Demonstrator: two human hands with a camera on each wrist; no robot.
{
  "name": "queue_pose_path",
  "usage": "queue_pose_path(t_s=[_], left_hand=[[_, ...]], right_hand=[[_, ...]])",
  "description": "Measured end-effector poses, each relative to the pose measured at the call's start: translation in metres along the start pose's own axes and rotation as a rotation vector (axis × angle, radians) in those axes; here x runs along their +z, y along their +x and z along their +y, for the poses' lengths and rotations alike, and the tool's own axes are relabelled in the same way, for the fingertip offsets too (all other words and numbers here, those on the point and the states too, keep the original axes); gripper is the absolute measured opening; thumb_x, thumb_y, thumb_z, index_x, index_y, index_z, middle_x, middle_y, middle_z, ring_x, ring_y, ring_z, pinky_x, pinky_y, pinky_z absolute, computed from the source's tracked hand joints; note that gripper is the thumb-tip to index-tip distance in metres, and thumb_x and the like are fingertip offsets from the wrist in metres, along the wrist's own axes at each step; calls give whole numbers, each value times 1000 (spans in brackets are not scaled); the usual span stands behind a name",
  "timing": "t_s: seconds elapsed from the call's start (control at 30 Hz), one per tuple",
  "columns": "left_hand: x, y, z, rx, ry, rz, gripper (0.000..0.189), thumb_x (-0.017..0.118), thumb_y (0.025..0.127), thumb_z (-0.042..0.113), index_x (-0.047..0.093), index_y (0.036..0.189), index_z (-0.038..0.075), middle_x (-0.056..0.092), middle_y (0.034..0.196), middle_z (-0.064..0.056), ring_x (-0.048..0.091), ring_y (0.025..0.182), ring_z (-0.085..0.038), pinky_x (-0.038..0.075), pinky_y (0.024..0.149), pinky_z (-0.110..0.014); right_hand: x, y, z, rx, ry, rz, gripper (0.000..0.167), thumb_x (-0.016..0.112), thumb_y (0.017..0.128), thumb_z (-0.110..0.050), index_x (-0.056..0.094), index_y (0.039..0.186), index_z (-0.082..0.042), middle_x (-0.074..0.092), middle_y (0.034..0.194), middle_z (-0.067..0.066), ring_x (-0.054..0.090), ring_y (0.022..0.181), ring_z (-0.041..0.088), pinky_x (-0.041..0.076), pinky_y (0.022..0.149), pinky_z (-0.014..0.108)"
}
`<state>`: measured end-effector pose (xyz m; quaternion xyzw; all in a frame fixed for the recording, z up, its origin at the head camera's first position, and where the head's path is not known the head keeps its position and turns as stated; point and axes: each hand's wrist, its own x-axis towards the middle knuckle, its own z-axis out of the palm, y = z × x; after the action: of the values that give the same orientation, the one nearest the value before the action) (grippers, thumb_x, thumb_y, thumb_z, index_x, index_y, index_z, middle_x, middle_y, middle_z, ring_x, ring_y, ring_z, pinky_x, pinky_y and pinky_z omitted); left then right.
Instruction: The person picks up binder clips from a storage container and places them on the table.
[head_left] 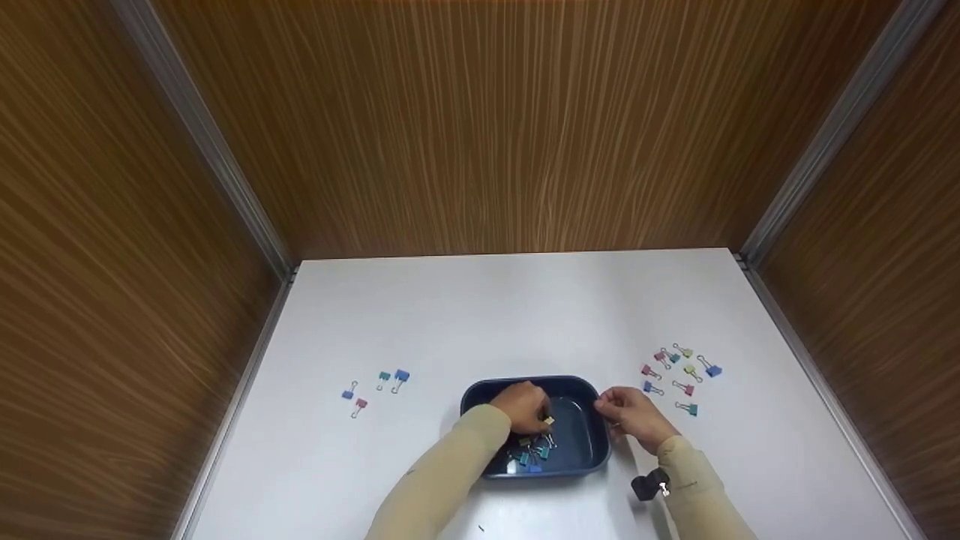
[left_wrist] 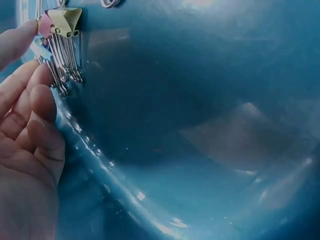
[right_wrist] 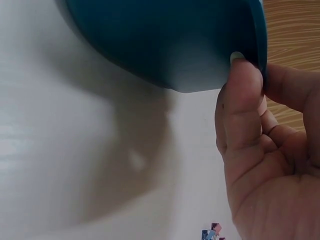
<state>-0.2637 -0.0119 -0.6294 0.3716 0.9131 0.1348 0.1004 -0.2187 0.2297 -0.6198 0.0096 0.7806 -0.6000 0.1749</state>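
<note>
A dark blue tray (head_left: pixel 583 439) stands on the white table near its front. Inside it, my left hand (head_left: pixel 523 407) pinches a small bunch of binder clips (left_wrist: pixel 66 22), with yellow, pink and blue ones showing in the left wrist view. Several more binder clips (head_left: pixel 534 454), green and blue among them, lie in the tray just below that hand. My right hand (head_left: pixel 637 417) grips the tray's right rim between thumb and fingers, as the right wrist view shows.
Right of the tray, several coloured binder clips (head_left: pixel 688 390) are scattered on the white table (head_left: pixel 480 315). A smaller group, including a blue binder clip (head_left: pixel 403 376), lies on the left. Wood-grain panels (head_left: pixel 510 135) enclose the table at the back and sides.
</note>
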Motion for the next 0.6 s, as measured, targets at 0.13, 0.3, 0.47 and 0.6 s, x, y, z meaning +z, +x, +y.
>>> queue_pose_path(t_s=[0.13, 0.3, 0.47, 0.6], left_hand=[[1, 2, 4, 0, -10, 1, 18, 78, 78, 34, 77, 89, 20, 66, 71, 14, 56, 65, 1, 48, 66, -16], [3, 7, 9, -12, -5, 0, 13, 76, 81, 32, 77, 87, 21, 66, 71, 15, 56, 65, 0, 49, 66, -17], [4, 9, 13, -6, -8, 8, 12, 72, 83, 30, 78, 89, 21, 68, 75, 14, 59, 69, 1, 49, 70, -16], [4, 8, 11, -2, -35, -1, 14, 70, 84, 23, 78, 94, 20, 71, 85, 13, 62, 79, 1, 49, 76, -15]], right_hand=[[0, 0, -1, 4, 13, 2, 16, 61, 94, -13, 56, 94, 3, 53, 76, 1, 52, 65, 13, 48, 53, 27], [0, -1, -2, 9, 49, -7, 16, 60, 94, -11, 55, 94, 4, 52, 75, 1, 50, 63, 13, 46, 51, 26], [1, -6, -8, 8, 38, -17, 18, 59, 95, -10, 55, 96, 7, 53, 76, 3, 51, 64, 14, 47, 53, 28], [4, -17, -24, 1, 29, -21, 18, 57, 95, -7, 54, 97, 10, 53, 77, 4, 52, 65, 14, 48, 54, 28]])
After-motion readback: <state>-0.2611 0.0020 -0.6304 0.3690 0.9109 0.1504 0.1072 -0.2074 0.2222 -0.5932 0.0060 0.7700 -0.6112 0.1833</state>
